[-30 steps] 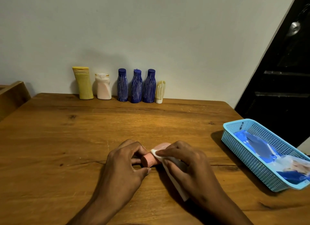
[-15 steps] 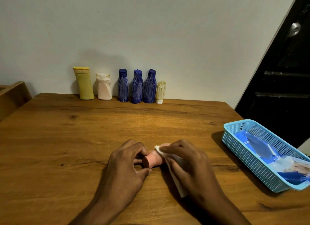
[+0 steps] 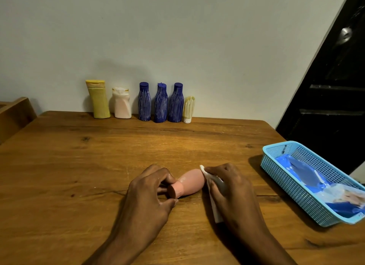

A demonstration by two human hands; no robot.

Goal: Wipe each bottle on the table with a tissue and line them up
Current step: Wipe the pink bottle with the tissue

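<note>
A pink bottle [image 3: 190, 182] lies on its side on the wooden table [image 3: 79, 166], cap toward me. My left hand [image 3: 150, 193] pinches its cap end between thumb and fingers. My right hand [image 3: 231, 191] holds a folded white tissue [image 3: 214, 195] against the bottle's far, wide end. Along the wall stand a yellow bottle [image 3: 98, 98], a pale pink bottle [image 3: 121, 103], three dark blue bottles [image 3: 161, 102] and a small cream tube [image 3: 189, 109], all upright in a row.
A light blue mesh basket [image 3: 286, 177] holding a blue tissue packet sits at the table's right edge. A wooden chair back [image 3: 13, 116] stands at the far left. A dark door [image 3: 331, 87] is on the right.
My right hand has slid the tissue from the bottle's neck toward its wide end, uncovering most of the pink body. The left hand keeps its hold on the cap.
</note>
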